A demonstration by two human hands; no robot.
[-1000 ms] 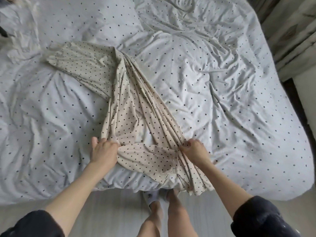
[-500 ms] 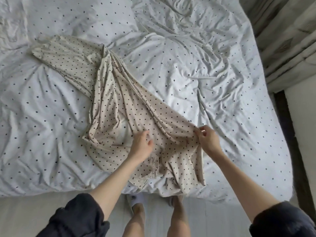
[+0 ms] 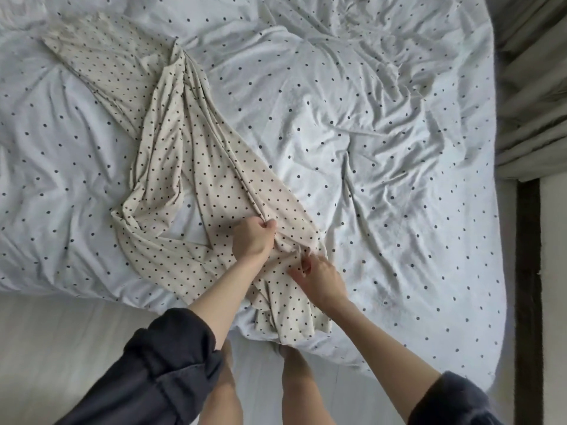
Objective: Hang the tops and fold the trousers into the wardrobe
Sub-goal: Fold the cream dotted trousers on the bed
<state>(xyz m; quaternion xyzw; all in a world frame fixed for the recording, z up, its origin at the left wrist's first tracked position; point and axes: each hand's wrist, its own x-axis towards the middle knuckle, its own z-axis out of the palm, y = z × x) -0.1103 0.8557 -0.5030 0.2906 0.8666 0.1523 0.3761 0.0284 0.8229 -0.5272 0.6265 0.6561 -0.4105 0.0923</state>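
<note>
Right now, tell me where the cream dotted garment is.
In the head view the cream dotted garment lies diagonally across the bed, left of centre, its near end bunched under both hands at the front edge.

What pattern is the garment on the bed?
Cream garment with small dark dots, clearest in the head view.

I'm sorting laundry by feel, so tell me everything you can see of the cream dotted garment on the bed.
The cream garment is thin, soft-looking cloth with small dark dots. It lies crumpled and twisted diagonally on the pale dotted duvet, one end spread at far left, the other draping over the near bed edge. The left hand grips a bunched fold; the right hand pinches cloth just beside it.
</note>
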